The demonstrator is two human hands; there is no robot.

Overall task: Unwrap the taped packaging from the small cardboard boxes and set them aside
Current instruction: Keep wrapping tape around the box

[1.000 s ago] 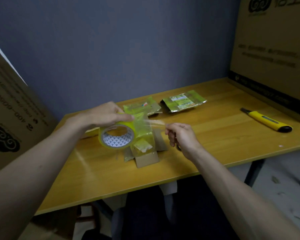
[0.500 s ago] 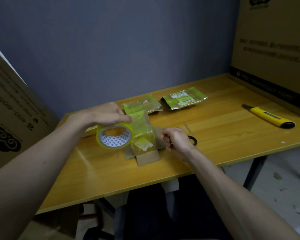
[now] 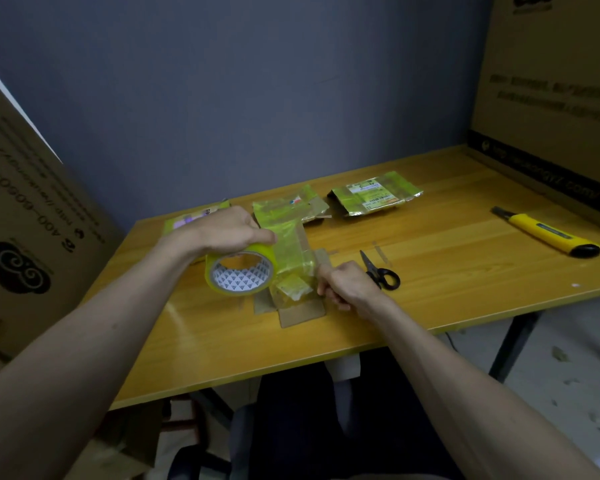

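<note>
Our right hand (image 3: 349,284) has released the scissors (image 3: 381,271), now lying at its 3 o'clock, and presses curled fingers on the taped cardboard box (image 3: 300,271) at table (image 3: 430,271) centre; left hand (image 3: 222,232) grips the tape roll (image 3: 239,271).

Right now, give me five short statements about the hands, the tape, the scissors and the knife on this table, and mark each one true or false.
1. The left hand grips the yellow tape roll from above. True.
2. The black scissors are held in the right hand. False: they lie on the table just beyond that hand.
3. The yellow utility knife lies on the table's right side, away from both hands. True.
4. The tape roll lies flat on the table. False: it is held on edge, its hole facing the camera.
5. The right hand's fingers are at the taped cardboard box. True.
</note>
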